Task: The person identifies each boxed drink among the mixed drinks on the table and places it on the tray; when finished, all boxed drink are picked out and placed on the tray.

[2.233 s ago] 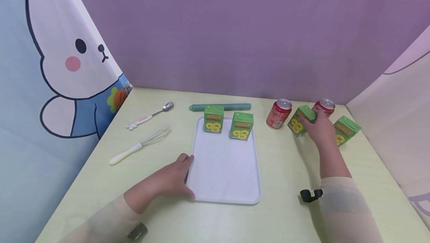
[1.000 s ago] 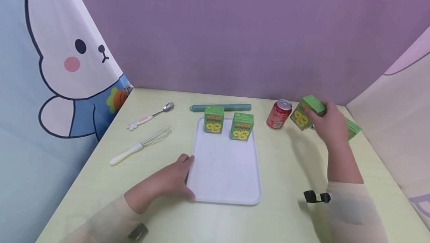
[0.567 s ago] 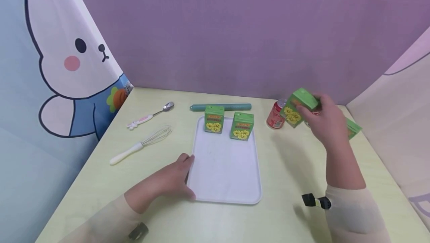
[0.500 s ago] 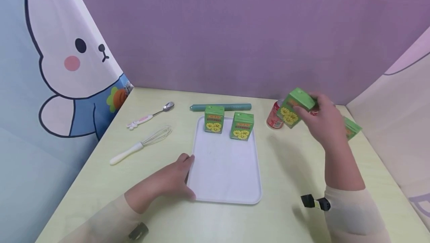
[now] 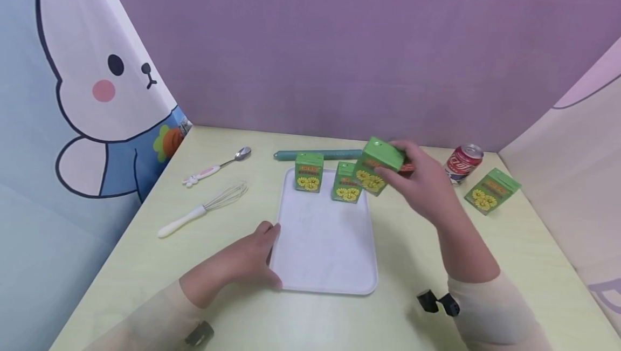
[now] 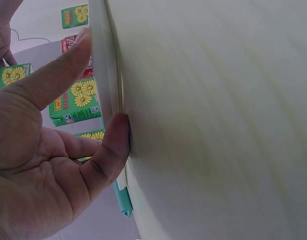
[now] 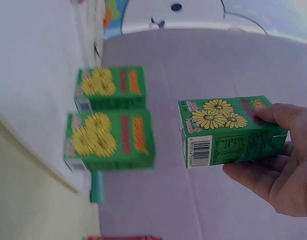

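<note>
My right hand (image 5: 421, 185) grips a green drink carton (image 5: 380, 159) with yellow flowers by its upper part, thumb on the printed side. The carton is tilted in the air near the tray's far right corner, and the right wrist view shows its barcode side (image 7: 213, 150). Two like cartons stand upright on the far end of the white tray (image 5: 322, 248): a left one (image 5: 309, 173) and a right one (image 5: 346, 186), partly covered by the held carton. At the tray's near left edge rests my left hand (image 5: 249, 259), its thumb and fingertips spread apart against the rim.
A red can (image 5: 463, 163) and a leaning green carton (image 5: 492, 191) are at the right. Another red can (image 5: 408, 167) is mostly hidden behind my right hand. A teal stick (image 5: 317, 155) lies behind the tray; a spoon (image 5: 218, 167) and a whisk (image 5: 204, 211) lie left.
My right hand has lifted the green carton from beside the red cans and carried it left to the tray's far right corner. My left hand has stayed at the tray's edge.
</note>
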`<state>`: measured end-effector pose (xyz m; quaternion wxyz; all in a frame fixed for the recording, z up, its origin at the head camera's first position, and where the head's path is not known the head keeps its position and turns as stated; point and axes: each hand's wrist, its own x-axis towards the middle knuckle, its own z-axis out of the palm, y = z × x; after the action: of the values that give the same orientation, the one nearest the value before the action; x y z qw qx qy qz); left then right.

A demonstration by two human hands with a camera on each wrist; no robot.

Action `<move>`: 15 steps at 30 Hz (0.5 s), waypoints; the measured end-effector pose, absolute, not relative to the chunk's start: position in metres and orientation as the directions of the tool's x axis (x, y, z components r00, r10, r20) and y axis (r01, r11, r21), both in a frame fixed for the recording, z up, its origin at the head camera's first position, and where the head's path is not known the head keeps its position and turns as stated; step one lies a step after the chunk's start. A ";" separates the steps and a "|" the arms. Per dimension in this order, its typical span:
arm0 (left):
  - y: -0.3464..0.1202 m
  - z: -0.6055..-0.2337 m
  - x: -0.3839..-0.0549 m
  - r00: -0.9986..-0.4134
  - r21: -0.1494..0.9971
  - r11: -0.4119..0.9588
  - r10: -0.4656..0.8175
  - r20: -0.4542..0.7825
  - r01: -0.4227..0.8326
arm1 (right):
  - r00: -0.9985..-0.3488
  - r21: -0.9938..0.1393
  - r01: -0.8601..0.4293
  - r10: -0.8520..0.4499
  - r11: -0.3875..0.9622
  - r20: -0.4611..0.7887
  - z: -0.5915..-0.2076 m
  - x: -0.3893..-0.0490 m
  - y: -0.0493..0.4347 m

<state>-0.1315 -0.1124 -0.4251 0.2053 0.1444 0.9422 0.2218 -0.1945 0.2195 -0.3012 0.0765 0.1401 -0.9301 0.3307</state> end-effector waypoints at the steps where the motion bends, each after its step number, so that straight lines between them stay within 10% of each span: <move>1: -0.112 -0.425 -0.132 -0.874 0.479 0.859 0.364 -0.323 0.180 | -0.946 -0.591 -0.322 -0.227 0.740 0.231 -0.303 -0.194 0.214; 15: -0.113 -0.425 -0.131 -0.874 0.497 0.848 0.372 -0.312 0.184 | -0.914 -0.647 -0.355 -0.396 0.674 0.090 -0.351 -0.205 0.155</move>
<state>-0.1308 -0.1129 -0.4253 0.2026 0.1477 0.9397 0.2324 -0.2052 0.1551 -0.3511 -0.0290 0.2053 -0.9145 0.3475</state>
